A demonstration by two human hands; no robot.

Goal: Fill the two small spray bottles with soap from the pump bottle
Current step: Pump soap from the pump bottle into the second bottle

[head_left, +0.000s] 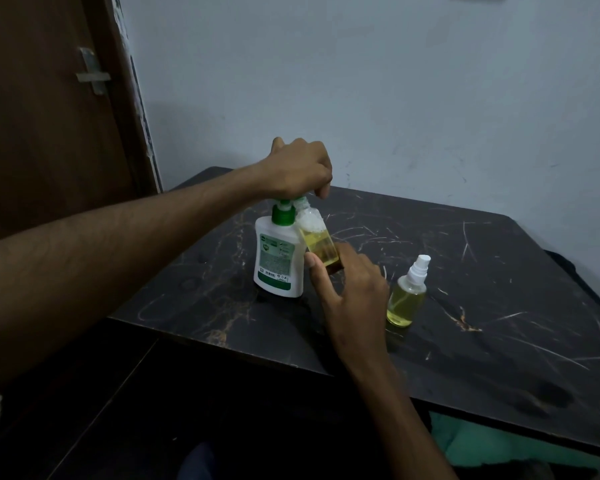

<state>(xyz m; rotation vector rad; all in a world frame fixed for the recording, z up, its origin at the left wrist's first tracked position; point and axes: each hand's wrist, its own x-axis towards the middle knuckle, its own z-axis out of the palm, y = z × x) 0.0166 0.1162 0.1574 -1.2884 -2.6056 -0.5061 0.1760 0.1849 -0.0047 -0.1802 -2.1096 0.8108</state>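
Hands both busy: the left hand (297,168) clamps down over the pump bottle (278,258) head, the right hand (352,289) grips an uncapped spray bottle (317,242) tilted against it. A second spray bottle (407,296) stands capped nearby on the surface (499,306).

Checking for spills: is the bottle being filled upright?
Tilted: the right hand leans the open bottle against the pump bottle.

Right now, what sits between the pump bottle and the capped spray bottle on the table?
In the head view, the right hand holds the open spray bottle, tilted against the pump bottle; bare table beyond, up to the capped spray bottle.
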